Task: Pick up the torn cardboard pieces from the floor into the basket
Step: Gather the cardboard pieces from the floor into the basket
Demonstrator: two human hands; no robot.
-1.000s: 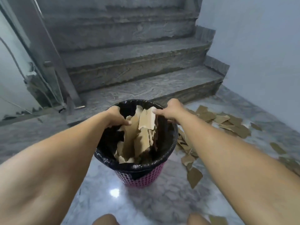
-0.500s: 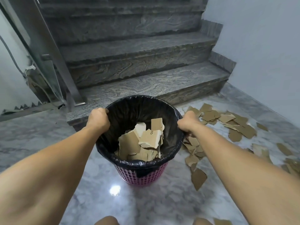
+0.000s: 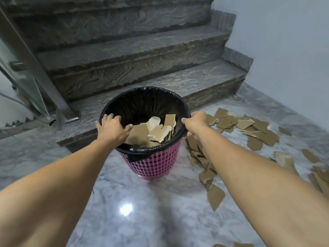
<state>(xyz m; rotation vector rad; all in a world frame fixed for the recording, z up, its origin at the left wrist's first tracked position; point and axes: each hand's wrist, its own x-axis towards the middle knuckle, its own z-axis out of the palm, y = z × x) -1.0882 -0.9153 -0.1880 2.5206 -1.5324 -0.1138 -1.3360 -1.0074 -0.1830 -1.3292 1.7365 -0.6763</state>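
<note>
A pink mesh basket (image 3: pixel 151 163) lined with a black bag stands on the marble floor below the stairs. Several torn cardboard pieces (image 3: pixel 158 130) lie inside it. My left hand (image 3: pixel 111 128) lies over the left rim with fingers spread, some of them inside the rim. My right hand (image 3: pixel 195 122) grips the right rim, fingers curled around the edge. Many more brown cardboard pieces (image 3: pixel 252 130) are scattered on the floor to the right of the basket.
Grey stone stairs (image 3: pixel 135 57) rise just behind the basket. A glass and metal railing (image 3: pixel 33 75) stands at the left. A pale wall (image 3: pixel 288 50) closes the right side. The glossy marble floor (image 3: pixel 142 211) stretches in front of the basket.
Both hands left the cardboard inside the basket and moved to its rim. The left hand has since loosened from a fist to spread fingers. The pieces settled lower in the basket.
</note>
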